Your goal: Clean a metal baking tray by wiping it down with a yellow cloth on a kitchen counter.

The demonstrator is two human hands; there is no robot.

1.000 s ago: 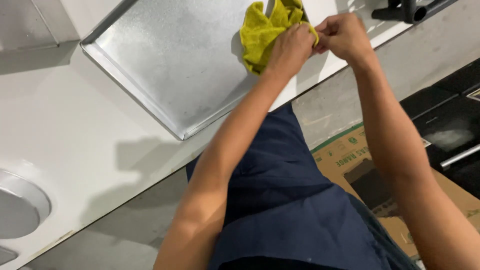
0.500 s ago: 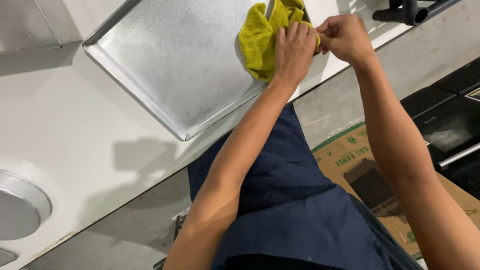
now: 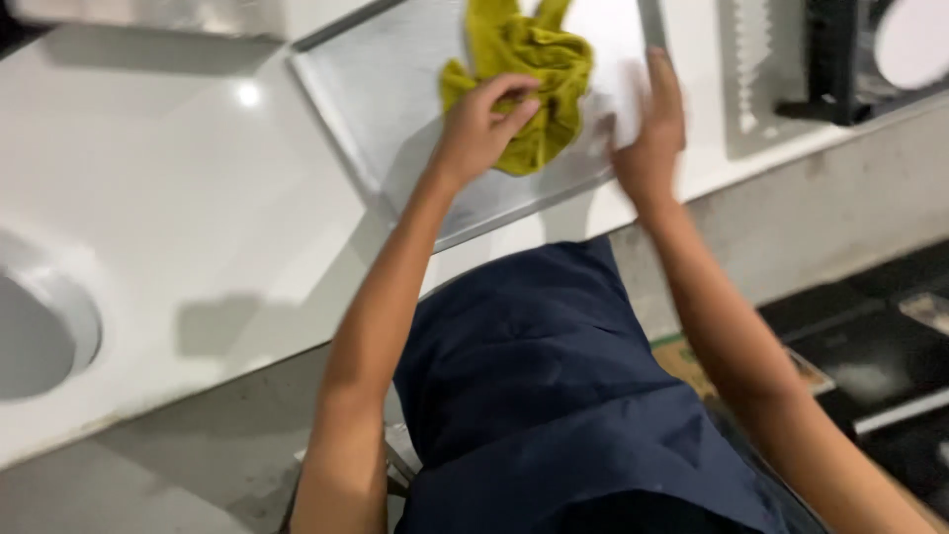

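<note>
Head view: a yellow-green cloth (image 3: 529, 84) lay bunched on a metal tray (image 3: 395, 109) atop the white counter (image 3: 178, 208), pinched by the left hand (image 3: 479, 124); the right hand (image 3: 647, 133), open and blurred, rested flat beside it.

The right hand (image 3: 647, 129) is motion-blurred (fingers indistinct); the yellow cloth (image 3: 524, 79) and metal tray (image 3: 395, 119) run off the top edge.

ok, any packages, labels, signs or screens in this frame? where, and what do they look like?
Cardboard box: on the floor by the person's right side, mostly hidden behind the right forearm; flat brown panel with a green edge and blurred print.
No signs or screens show.
The left hand holds a yellow-green cloth over a metal tray; neither shows a label.
</note>
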